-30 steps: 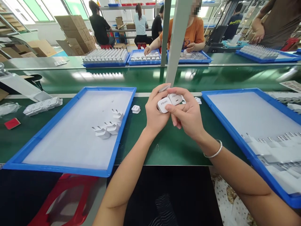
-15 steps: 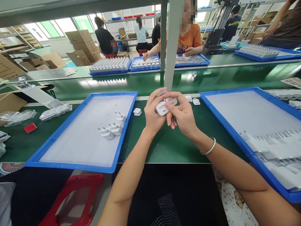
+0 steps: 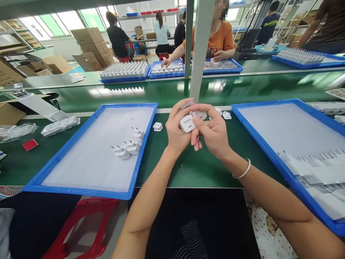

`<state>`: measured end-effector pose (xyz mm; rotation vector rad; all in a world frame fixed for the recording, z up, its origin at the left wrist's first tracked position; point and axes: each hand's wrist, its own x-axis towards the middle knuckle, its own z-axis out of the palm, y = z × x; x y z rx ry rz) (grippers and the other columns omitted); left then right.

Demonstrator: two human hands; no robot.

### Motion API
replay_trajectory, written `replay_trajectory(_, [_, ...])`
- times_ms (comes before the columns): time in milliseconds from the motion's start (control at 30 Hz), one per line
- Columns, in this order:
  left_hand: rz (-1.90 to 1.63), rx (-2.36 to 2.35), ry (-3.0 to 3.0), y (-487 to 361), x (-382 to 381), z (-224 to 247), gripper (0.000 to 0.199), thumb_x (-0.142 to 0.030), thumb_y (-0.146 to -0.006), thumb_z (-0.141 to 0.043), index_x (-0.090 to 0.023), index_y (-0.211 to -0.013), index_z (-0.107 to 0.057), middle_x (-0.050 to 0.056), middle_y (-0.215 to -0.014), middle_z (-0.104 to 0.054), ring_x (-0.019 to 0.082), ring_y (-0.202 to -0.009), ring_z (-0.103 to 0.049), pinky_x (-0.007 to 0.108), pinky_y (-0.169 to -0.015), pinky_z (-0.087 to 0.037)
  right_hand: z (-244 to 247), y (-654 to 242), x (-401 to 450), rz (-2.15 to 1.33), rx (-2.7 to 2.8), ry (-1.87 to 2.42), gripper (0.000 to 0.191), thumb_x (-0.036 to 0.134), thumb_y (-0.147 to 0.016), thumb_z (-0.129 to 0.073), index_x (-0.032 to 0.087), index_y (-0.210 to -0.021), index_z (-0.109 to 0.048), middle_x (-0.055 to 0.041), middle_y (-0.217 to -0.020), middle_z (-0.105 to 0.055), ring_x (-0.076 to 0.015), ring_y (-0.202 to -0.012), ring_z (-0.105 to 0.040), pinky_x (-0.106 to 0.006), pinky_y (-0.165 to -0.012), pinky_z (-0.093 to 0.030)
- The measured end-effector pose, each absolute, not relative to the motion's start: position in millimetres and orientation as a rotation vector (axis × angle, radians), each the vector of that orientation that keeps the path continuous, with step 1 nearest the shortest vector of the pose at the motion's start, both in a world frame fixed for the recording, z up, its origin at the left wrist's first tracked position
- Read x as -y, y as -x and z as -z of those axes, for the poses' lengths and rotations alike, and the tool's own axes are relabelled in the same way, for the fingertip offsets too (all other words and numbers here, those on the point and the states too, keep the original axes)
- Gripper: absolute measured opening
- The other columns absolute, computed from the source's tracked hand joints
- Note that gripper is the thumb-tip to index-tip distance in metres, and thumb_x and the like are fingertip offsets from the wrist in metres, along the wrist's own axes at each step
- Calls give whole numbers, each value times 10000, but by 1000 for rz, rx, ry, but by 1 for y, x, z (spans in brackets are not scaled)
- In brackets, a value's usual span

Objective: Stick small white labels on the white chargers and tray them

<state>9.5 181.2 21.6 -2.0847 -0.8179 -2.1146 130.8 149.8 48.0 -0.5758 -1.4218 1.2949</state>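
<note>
In the head view my left hand [image 3: 176,129] is closed around a white plug charger [image 3: 185,124], its end face with a small dark port and grey lettering turned toward me. My right hand [image 3: 214,127] meets it from the right, thumb at the charger's edge. Between the right thumb and index finger shows a second white rounded piece with lettering [image 3: 201,115], partly hidden by the fingers. A thin white piece [image 3: 186,104] sticks out near the left fingertips; its kind is unclear. Both hands are above the green table [image 3: 172,169].
On the left lies a blue-rimmed tray [image 3: 91,194] with several white plug chargers [image 3: 132,147]. The right tray [image 3: 272,162] holds rows of chargers [image 3: 315,169]. Small white plates [image 3: 157,126] lie beside the hands. A white post [image 3: 198,54] rises ahead; co-workers sit beyond.
My right hand and the second white piece have shifted slightly right, away from the charger's face, uncovering more of its lettering. The camera view has also shifted a little.
</note>
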Motion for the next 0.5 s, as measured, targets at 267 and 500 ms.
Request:
replay_trajectory(267, [2126,878,2092,-11,-186,-18,189,-279,-927,-632,-202,-1092,-683,97,-1234,-684,195,-1151,-674,330,-927,-583,-44,-130,-151,-1195,1492,600,447,384,-844,-766,286,-1211,-530,110,-469,-599,-131,-311,-517,-246,-329,-426])
replay_trajectory(500, [1474,1211,2223,15,-122,-52,256,-136,-882,-605,-155,-1135,-634,110,-1289,-659,200,-1174,-665,290,-932,-576,-44,-136,-139,-1285,1482,466,412,425,-892,-711,269,-1227,-528,76,-489,-623,-132,-316,-489,-251,-327,-372])
